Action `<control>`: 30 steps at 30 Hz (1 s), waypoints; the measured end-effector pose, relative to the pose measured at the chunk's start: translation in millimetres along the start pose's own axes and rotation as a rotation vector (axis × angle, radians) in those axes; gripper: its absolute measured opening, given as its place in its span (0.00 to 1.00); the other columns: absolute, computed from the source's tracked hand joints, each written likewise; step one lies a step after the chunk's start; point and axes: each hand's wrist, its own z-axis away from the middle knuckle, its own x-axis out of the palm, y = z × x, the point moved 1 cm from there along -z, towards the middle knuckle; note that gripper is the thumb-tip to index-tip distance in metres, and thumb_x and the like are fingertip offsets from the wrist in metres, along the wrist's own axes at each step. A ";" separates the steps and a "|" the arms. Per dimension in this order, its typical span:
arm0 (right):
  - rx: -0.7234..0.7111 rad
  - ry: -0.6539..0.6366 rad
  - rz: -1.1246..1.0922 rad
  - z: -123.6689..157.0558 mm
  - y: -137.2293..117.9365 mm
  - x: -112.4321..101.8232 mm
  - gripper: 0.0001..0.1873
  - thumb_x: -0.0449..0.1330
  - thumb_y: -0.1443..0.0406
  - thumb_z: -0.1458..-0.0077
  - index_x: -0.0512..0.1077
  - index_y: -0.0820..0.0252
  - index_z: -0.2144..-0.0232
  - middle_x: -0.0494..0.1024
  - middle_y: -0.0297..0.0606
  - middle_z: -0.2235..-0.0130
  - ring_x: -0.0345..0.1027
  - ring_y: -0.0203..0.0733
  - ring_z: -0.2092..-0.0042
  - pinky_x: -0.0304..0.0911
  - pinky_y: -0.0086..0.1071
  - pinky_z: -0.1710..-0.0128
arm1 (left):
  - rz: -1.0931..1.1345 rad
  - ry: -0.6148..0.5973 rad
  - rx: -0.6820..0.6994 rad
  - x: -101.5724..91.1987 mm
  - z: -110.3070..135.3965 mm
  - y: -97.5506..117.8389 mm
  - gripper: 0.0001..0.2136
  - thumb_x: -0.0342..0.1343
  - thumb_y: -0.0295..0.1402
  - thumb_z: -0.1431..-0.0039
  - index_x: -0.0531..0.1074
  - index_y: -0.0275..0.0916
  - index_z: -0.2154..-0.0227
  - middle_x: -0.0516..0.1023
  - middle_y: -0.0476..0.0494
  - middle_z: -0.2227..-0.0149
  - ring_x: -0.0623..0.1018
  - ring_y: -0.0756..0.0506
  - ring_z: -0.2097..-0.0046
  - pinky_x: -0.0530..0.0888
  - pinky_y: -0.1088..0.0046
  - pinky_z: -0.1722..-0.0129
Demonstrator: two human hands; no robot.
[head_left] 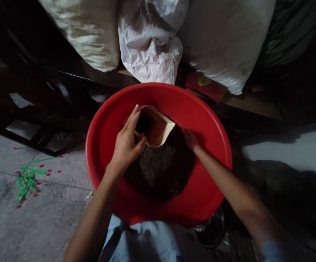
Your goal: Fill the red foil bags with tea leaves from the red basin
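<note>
A wide red plastic basin [212, 145] stands in front of me, with a heap of dark, loose, crumbly material [160, 171] in its bottom. My left hand [127, 143] grips the rim of a paper pouch [162, 131], thumb on the near edge and fingers along the far left side. The pouch is tan inside, its mouth tilted up towards me, and its depth is in shadow. At the right side of the heap, my right hand [190, 139] reaches down to the dark material. Its fingers are in shadow and partly hidden.
Behind the basin, a cream sack [92, 32], a crumpled white bag [152, 47] and a large pale sack [226, 40] rest on a dark ledge. Several green sticks with red tips [28, 182] lie scattered on the floor at left. A dark shiny container [212, 227] sits at the basin's near right.
</note>
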 end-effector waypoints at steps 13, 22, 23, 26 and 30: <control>0.159 -0.414 0.050 55.0 -22.4 72.7 0.44 0.72 0.56 0.48 0.66 0.58 0.33 0.76 0.49 0.37 0.69 0.56 0.35 0.62 0.48 0.33 | -0.017 -0.070 0.047 3.0 -5.8 -1.9 0.31 0.53 0.28 0.35 0.58 0.44 0.29 0.56 0.42 0.24 0.63 0.37 0.26 0.64 0.49 0.27; 0.228 -0.237 -0.414 78.7 -68.9 7.8 0.27 0.71 0.57 0.54 0.76 0.59 0.51 0.84 0.39 0.57 0.79 0.48 0.58 0.76 0.42 0.54 | 0.039 -0.078 0.046 7.3 -4.9 -6.4 0.33 0.52 0.27 0.36 0.55 0.45 0.28 0.56 0.41 0.24 0.60 0.37 0.25 0.62 0.50 0.26; 0.248 -0.180 -0.545 76.4 -78.3 -8.2 0.27 0.71 0.56 0.53 0.75 0.59 0.51 0.83 0.38 0.60 0.78 0.46 0.63 0.77 0.41 0.60 | 0.036 -0.081 0.040 8.2 -5.3 -6.2 0.34 0.51 0.26 0.37 0.54 0.45 0.28 0.55 0.41 0.24 0.59 0.37 0.24 0.62 0.49 0.26; 0.206 -0.037 -0.752 64.6 -115.4 -47.6 0.24 0.67 0.53 0.46 0.73 0.55 0.49 0.82 0.38 0.59 0.77 0.44 0.66 0.76 0.39 0.67 | 0.006 -0.078 0.021 10.8 -8.8 -3.4 0.37 0.49 0.22 0.41 0.54 0.44 0.28 0.56 0.42 0.24 0.60 0.40 0.25 0.63 0.53 0.26; 0.015 0.112 -0.700 41.2 -172.6 -52.0 0.26 0.62 0.50 0.39 0.72 0.51 0.42 0.81 0.41 0.51 0.79 0.49 0.52 0.78 0.45 0.52 | -0.011 -0.074 0.037 14.1 -18.6 2.4 0.40 0.50 0.20 0.46 0.56 0.42 0.28 0.57 0.43 0.24 0.60 0.42 0.25 0.63 0.56 0.25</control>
